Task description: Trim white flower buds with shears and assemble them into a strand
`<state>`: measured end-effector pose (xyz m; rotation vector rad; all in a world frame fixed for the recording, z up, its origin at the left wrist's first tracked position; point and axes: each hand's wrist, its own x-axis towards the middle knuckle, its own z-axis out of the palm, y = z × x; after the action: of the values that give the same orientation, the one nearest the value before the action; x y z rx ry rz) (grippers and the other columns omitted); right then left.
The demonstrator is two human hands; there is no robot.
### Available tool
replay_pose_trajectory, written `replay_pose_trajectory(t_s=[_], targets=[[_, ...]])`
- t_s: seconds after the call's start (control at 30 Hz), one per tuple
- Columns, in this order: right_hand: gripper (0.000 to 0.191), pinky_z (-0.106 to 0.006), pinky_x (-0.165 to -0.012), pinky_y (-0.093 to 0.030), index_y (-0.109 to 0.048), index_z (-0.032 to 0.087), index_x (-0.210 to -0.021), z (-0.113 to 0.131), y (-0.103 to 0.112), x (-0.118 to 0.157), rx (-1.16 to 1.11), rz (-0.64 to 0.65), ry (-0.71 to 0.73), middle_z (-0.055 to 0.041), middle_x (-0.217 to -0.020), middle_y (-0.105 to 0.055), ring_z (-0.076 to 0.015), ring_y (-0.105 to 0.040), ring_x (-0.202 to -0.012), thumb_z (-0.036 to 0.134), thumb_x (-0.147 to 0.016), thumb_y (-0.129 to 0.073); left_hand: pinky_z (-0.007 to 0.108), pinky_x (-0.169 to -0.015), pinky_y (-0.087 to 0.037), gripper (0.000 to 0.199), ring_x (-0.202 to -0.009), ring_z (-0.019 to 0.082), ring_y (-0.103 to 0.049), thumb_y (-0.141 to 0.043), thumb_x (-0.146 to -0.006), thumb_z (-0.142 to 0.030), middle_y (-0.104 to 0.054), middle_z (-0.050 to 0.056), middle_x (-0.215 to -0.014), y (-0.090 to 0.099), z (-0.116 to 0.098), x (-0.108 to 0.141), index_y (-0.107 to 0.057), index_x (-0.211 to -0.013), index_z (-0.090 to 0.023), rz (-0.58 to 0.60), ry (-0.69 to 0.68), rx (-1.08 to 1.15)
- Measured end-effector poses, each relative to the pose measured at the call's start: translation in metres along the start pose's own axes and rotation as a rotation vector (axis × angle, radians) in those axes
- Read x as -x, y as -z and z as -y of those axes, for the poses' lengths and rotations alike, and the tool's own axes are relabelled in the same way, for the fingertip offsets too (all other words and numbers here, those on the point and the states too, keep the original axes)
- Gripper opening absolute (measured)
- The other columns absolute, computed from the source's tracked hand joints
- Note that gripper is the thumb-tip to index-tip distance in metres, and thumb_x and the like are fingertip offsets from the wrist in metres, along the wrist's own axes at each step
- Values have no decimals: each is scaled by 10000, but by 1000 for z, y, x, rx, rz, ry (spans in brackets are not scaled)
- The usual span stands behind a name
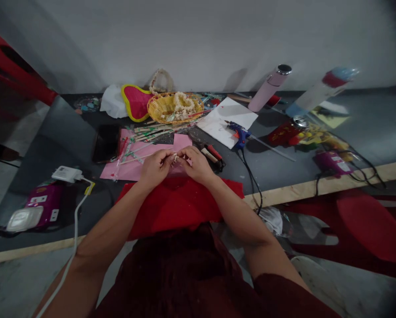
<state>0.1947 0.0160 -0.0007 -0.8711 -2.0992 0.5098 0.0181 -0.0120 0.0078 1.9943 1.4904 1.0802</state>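
Observation:
My left hand [156,168] and my right hand [196,165] meet over the table's front part, fingers bent and tips pinched together. Between the fingertips is a small cream-coloured knobbly piece [175,157], too small to name surely. Both hands hold it. Under them lie pink paper [131,170] and a red cloth [174,205] that hangs over the table edge. Thin printed sticks [151,132] are spread just beyond my left hand. Close to my right hand lie pliers [211,152] with red and white on the handles.
A yellow basket [156,115] holds strings of cream-coloured pieces. A blue glue gun [241,136] rests by white paper [231,115], its cord running over the front edge. Nearby stand a pink flask [267,90] and a red can [286,131]. A phone [106,143] and white charger [67,173] lie left.

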Motion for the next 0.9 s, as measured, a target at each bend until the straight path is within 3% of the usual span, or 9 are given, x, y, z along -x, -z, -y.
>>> replay_pose_trajectory(t_s=[0.9], targets=[[92,-318,-757,-462,-571,208,-924,2,2,0,-77,-32,-14,-52,-878,-624,-172,-563,-825,261,-914,-497,266,-744,-472,207,-820,159,-642,-476,-895,-277,-713,32,-903,1,-1,0,-653,-954,-187,70,-37,13]])
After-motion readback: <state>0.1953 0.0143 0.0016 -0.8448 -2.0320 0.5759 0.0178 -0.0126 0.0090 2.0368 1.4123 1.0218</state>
